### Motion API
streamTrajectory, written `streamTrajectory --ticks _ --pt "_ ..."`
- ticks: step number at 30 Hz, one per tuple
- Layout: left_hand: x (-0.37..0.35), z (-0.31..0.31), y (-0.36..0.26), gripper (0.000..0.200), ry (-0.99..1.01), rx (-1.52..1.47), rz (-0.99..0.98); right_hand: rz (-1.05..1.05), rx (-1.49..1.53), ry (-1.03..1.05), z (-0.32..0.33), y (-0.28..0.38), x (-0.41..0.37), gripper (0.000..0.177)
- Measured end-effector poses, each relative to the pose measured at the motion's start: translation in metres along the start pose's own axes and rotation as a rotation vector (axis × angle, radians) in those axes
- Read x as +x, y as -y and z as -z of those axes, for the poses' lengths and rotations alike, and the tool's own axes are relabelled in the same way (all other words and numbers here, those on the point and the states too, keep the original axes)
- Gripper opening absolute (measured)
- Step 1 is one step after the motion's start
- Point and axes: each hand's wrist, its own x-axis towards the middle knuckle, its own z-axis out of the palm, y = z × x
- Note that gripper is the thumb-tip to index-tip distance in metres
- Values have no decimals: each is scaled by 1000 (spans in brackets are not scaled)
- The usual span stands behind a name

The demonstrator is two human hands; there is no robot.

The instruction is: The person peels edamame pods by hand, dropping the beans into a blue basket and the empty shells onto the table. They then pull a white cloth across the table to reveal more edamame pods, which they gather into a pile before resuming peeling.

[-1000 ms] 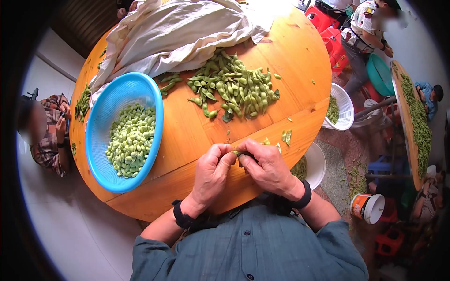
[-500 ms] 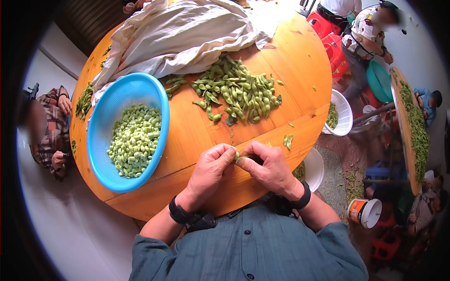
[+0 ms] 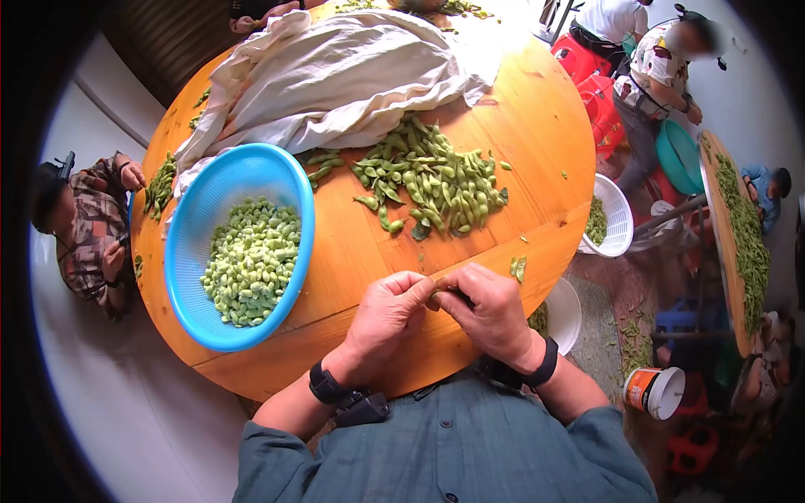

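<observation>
My left hand (image 3: 387, 317) and my right hand (image 3: 490, 312) meet over the near part of the round wooden table (image 3: 335, 251), thumbs and forefingers pinched together. Whatever lies between the fingertips is too hidden to make out. To the left, a blue mesh basket (image 3: 178, 277) holds shelled green beans (image 3: 251, 261). Beyond my hands lies a pile of green pods (image 3: 440, 180). A few open pods (image 3: 518, 268) are on the table to the right of my right hand.
A crumpled white cloth (image 3: 335, 80) covers the table's far part. A person in a checked shirt (image 3: 94, 226) is at the left. On the right are a white basket (image 3: 616, 216), a white bucket (image 3: 656, 392), other people and a second table (image 3: 723, 243) with pods.
The view has shifted slightly, so the table and basket appear lower and farther right. The green pod seen between my fingertips earlier is now hidden. My hands remain together.
</observation>
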Motion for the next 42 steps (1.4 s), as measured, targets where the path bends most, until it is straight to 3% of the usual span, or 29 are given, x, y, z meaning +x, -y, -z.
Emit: streamTrajectory --ticks 7,10,14,16,17,19,21,25,26,28,29,31,33,42 --pt "3 2 -6 22 61 11 68 -4 -60 -8 -3 0 2 10" --pt "8 8 -16 10 -34 13 57 -84 15 -51 5 -1 3 11" --pt "36 36 -22 8 -102 109 -142 -128 -287 171 28 -8 -3 10" --pt "48 40 -26 8 -312 691 -471 -177 -390 262 33 -2 -4 12" --pt "49 39 -27 8 -313 690 -471 -189 -367 159 32 0 -3 15" --pt "51 34 -29 15 -388 1062 -699 -202 -344 58 30 1 -2 18" --pt "54 36 -26 17 -421 1171 -745 -160 -268 -36 29 0 -2 18" --pt "60 46 -22 15 -458 1320 -885 -88 -196 -9 28 1 2 16" --pt "58 47 -22 15 -455 1321 -887 -68 -126 -23 27 2 3 15" --pt "44 38 -29 12 -248 449 -336 -53 -57 -42 22 5 3 13" --pt "35 32 -31 12 -243 451 -332 -124 17 -41 18 6 2 13" --pt "17 20 -32 16 -113 93 -129 -200 89 -44 12 9 3 14" --pt "10 12 -22 15 -83 43 -122 -294 150 1 6 12 4 18" --pt "-4 -7 -7 10 -89 137 -187 -211 102 15 2 10 2 15"
